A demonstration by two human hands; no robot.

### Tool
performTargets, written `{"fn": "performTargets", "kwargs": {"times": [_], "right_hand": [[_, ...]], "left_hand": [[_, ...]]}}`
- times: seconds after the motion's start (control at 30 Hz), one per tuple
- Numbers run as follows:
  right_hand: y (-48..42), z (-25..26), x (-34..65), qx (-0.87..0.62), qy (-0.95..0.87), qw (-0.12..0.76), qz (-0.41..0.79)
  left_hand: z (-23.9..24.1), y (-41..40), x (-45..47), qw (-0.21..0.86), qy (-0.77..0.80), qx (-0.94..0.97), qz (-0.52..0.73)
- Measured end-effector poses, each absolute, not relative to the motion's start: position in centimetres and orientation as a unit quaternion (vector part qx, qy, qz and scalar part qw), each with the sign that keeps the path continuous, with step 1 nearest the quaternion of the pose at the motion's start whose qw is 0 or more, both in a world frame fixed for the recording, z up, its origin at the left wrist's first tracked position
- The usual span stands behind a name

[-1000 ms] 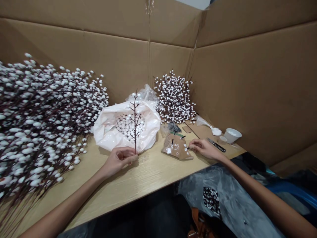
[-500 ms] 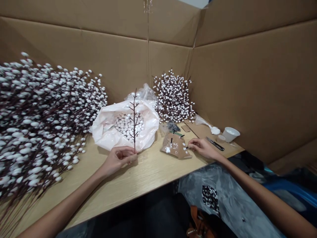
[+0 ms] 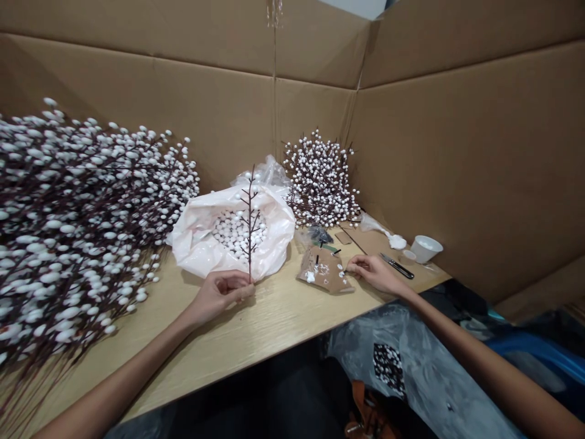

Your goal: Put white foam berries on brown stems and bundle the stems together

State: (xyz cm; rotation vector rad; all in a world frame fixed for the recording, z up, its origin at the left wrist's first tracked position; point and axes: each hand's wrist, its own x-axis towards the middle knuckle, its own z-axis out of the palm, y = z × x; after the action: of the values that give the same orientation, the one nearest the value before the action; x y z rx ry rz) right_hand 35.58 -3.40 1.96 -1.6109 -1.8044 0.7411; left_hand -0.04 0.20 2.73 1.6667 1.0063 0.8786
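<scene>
My left hand (image 3: 226, 292) pinches the lower end of a brown artificial twig (image 3: 250, 235), holding it upright. A few white berries show near the twig's top; its lower branches look bare. Behind it lies an open white plastic bag (image 3: 192, 235) with loose white berries (image 3: 233, 231) inside. My right hand (image 3: 370, 271) is closed in a pinch on a small black stick (image 3: 346, 272), whose tip meets a white dab on a brown cardboard piece (image 3: 326, 274) in clear plastic. Other short black sticks and white smears are on that piece.
Finished-looking berry branches pile up at left (image 3: 91, 201), and a smaller bunch (image 3: 320, 177) stands at the back. Thread snips (image 3: 397, 266), a white plastic cup (image 3: 426, 248) and a small bag with white paste (image 3: 397, 241) lie at right. Cardboard walls (image 3: 183, 97) enclose the table (image 3: 192, 360).
Both hands keep nearly the same place and grip. The twig has shifted very slightly to the right, and the view has moved a little.
</scene>
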Motion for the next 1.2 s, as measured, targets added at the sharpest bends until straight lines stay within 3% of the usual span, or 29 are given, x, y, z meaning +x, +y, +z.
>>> {"fn": "performTargets", "kwargs": {"times": [0.93,1.07,1.2], "right_hand": [[-3.6,2.6,35.4,-0.593,-0.690,0.288,0.301],[-3.8,3.2,35.5,-0.588,-0.653,0.331,0.344],[-3.8,4.6,34.4,-0.558,-0.585,0.431,0.402]], "left_hand": [[2.7,0.2,-0.1,0.501,0.410,0.671,0.362],[2.5,0.2,-0.1,0.505,0.409,0.665,0.369],[2.5,0.2,0.0,0.511,0.412,0.655,0.374]]}}
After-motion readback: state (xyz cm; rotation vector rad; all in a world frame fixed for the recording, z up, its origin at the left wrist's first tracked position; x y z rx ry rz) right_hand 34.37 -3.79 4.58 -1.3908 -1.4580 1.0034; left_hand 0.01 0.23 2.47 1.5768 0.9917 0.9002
